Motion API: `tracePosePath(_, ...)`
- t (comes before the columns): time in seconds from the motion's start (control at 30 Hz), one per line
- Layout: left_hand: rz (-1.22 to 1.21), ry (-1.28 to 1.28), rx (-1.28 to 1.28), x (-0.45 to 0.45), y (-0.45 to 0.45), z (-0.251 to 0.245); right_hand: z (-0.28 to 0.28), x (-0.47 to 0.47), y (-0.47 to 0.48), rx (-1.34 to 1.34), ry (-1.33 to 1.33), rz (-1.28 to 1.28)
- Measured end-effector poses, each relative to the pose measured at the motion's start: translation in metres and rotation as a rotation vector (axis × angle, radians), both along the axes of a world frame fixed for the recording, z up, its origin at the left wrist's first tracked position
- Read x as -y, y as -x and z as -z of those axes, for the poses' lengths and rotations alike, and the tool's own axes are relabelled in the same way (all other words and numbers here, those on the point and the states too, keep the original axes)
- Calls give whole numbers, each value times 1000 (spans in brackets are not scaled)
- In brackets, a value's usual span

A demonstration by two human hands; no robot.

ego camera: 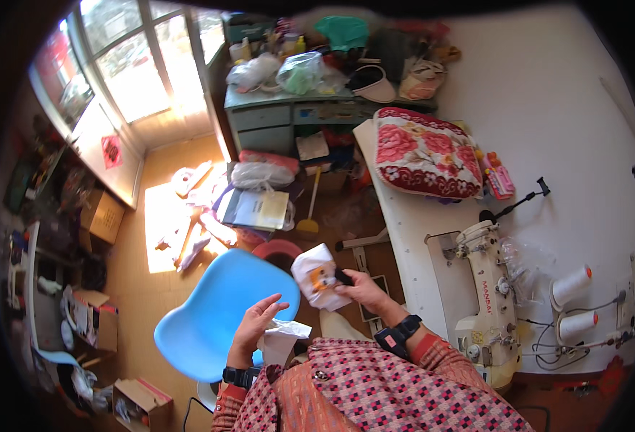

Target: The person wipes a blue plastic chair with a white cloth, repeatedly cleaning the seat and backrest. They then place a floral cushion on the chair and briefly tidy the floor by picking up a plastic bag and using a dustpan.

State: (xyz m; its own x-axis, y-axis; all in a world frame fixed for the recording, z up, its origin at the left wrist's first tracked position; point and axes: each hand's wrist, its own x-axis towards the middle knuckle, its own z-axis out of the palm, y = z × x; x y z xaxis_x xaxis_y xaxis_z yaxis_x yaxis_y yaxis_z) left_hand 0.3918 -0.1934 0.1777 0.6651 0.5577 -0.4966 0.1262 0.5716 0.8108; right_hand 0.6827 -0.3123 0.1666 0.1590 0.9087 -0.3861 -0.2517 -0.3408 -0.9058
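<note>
My right hand [365, 291] grips a white fabric piece [312, 272] with an orange animal picture and a dark part at its side, held in front of my body. To the left, my left hand [258, 323] is raised with its fingers apart, above a white bag or sheet [284, 337] near my lap; whether the palm touches it cannot be told. A blue plastic chair [231, 308] stands beyond my left hand. Right of my right arm, a cream industrial sewing machine [485, 302] sits on a white table [404, 243].
A folded floral blanket [428, 154] lies at the table's far end, and thread cones [571, 289] stand right of the machine. A cluttered grey desk [263, 119], a red basin [277, 249] and a yellow broom [308, 224] are ahead. Cardboard boxes [142, 402] stand at left.
</note>
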Motion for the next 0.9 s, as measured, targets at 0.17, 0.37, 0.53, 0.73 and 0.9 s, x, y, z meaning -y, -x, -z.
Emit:
tracePosePath(0.17, 51, -4, 52, -41, -91, 4, -9, -50, -33, 15, -102, -347)
tracePosePath(0.37, -88, 43, 82, -85, -140, 11, 17, -54, -177, -259, 2, 422)
tracePosePath(0.53, -55, 56, -45, -103, -183, 20, 49, -74, -302, -389, -51, 977)
tracePosePath(0.73, -5, 47, -49, -117, -239, 25, 25, -106, -334, -647, -317, 1138)
tracePosePath(0.9, 55, 31, 5, -132, -277, 30, -44, -120, -353, -706, -509, 1179)
